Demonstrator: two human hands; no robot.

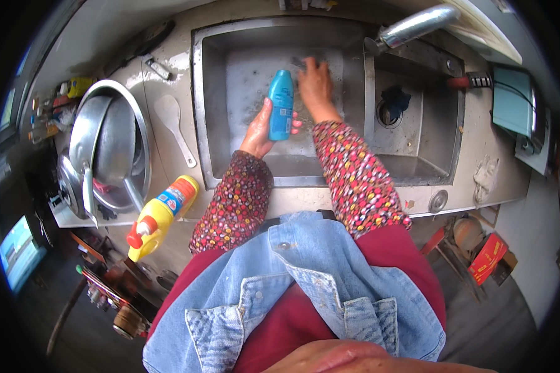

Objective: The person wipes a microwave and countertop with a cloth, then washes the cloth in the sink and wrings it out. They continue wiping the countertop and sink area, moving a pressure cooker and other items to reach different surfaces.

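Note:
My left hand is wrapped round a blue bottle, which I hold upright above the left sink basin. Cloudy, whitish water covers that basin's bottom. Just to the right of the bottle, my right hand reaches over the water. Its fingers are smeared by motion, and a small dark thing shows beside the fingertips, too blurred to name. Patterned sleeve covers are on both my forearms.
A faucet hangs over the divider. The right basin has a dark cloth at its drain. On the left counter are a white rice paddle, a large metal bowl holding metal cookware, and a yellow bottle by the edge.

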